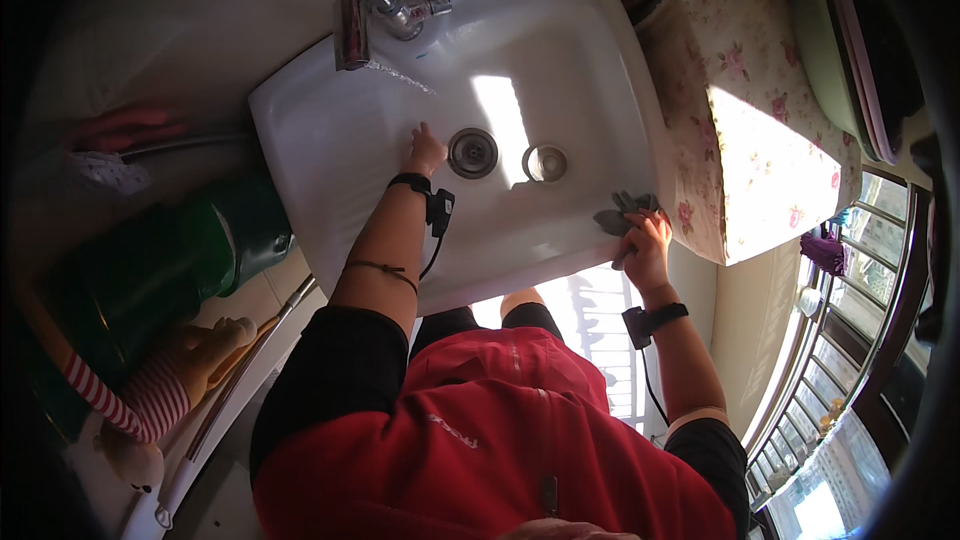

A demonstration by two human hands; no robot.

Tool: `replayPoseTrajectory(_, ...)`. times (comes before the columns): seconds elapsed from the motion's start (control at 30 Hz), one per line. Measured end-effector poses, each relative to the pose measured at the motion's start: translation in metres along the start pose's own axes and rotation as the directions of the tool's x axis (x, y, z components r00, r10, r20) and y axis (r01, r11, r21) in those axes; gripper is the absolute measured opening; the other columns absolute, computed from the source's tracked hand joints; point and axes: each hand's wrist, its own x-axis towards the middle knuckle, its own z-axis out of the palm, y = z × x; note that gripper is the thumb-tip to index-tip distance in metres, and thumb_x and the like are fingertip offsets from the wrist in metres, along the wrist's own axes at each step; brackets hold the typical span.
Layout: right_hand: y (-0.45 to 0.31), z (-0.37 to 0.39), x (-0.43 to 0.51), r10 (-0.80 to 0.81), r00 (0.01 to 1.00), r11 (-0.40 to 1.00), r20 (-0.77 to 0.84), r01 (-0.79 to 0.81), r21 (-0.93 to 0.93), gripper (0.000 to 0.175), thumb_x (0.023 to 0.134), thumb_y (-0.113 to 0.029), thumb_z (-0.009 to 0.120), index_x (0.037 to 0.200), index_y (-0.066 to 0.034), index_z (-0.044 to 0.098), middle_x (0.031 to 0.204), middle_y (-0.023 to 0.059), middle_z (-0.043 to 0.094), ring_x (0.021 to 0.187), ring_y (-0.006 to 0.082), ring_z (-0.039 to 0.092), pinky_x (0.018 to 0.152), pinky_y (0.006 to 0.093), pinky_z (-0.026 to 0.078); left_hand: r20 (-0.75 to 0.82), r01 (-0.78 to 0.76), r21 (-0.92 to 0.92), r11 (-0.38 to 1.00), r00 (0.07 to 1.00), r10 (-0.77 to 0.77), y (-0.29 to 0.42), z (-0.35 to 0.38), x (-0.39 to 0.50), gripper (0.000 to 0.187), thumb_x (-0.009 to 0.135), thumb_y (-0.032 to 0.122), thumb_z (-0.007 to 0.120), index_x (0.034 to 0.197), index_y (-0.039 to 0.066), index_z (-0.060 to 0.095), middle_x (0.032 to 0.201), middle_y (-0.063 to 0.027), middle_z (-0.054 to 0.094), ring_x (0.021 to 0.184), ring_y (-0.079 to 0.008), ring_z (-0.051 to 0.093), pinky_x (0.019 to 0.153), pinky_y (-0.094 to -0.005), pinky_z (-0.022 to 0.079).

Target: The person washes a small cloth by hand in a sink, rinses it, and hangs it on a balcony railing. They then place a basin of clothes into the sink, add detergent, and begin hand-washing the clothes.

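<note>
A white washbasin [592,22] lies before me, with water running from the wide spout of its chrome faucet [409,11]. My left hand [427,150] is low in the basin, just left of the round metal drain [472,153]. Its fingers point towards the faucet, and nothing shows in it. At the basin's front right corner, my right hand [646,247] grips a crumpled dark grey cloth [626,216] against the rim. To the right of the drain sits a small round metal strainer or drain cover [546,163].
Right of the basin stands a box-shaped thing under a floral cover [757,97], with stacked plastic basins [829,67] beyond it. On the left are a dark green bin [172,255] and a plush toy in red stripes [157,397]. Barred windows [847,292] line the right side.
</note>
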Motion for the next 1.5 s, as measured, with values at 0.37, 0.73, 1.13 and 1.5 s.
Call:
replayPoseTrajectory(0.37, -0.010, -0.006, 0.002, -0.010, 0.999, 1.000, -0.030, 0.011, 0.028, 0.010, 0.060, 0.001, 0.057, 0.057, -0.0076, 0.057, 0.104, 0.0061, 0.064, 0.113, 0.0310, 0.051, 0.106, 0.0506, 0.028, 0.144, 0.143, -0.923, 0.357, 0.989, -0.025, 0.067, -0.054, -0.045, 0.057, 0.090, 0.006, 0.048, 0.144, 0.001, 0.030, 0.118, -0.0132, 0.056, 0.103, -0.0181, 0.054, 0.086, -0.0268, 0.043)
replayPoseTrajectory(0.73, -0.004, 0.002, 0.001, -0.028, 0.997, 0.999, -0.068, 0.030, 0.026, 0.011, 0.062, 0.003, 0.056, 0.058, -0.0074, 0.057, 0.103, 0.0060, 0.064, 0.113, 0.0307, 0.051, 0.105, 0.0508, 0.029, 0.005, 0.017, -0.992, -0.124, 0.995, 0.096, 0.089, -0.155, -0.061, 0.020, 0.089, 0.006, 0.061, 0.106, -0.002, 0.056, 0.100, -0.0135, 0.062, 0.093, -0.0243, 0.063, 0.089, -0.0336, 0.054)
replayPoseTrajectory(1.13, 0.000, 0.005, 0.001, -0.062, 0.995, 0.998, -0.080, 0.064, 0.026, 0.011, 0.060, 0.003, 0.058, 0.058, -0.0081, 0.057, 0.100, 0.0050, 0.064, 0.110, 0.0296, 0.052, 0.102, 0.0488, 0.032, -0.052, -0.025, -0.991, -0.131, 0.976, 0.210, 0.076, -0.180, -0.096, 0.023, 0.087, 0.007, 0.060, 0.109, 0.002, 0.058, 0.112, -0.0155, 0.060, 0.107, -0.0247, 0.060, 0.092, -0.0347, 0.047)
replayPoseTrajectory(1.5, -0.001, 0.006, -0.001, -0.050, 0.997, 0.999, -0.067, 0.051, 0.019, 0.013, 0.060, 0.006, 0.055, 0.059, -0.0076, 0.057, 0.101, 0.0052, 0.064, 0.111, 0.0293, 0.052, 0.104, 0.0473, 0.031, -0.119, -0.131, -0.981, 0.144, 0.989, 0.090, 0.071, -0.181, -0.107, 0.039, 0.090, 0.017, 0.058, 0.128, 0.006, 0.054, 0.129, -0.0103, 0.056, 0.119, -0.0227, 0.052, 0.101, -0.0386, 0.038)
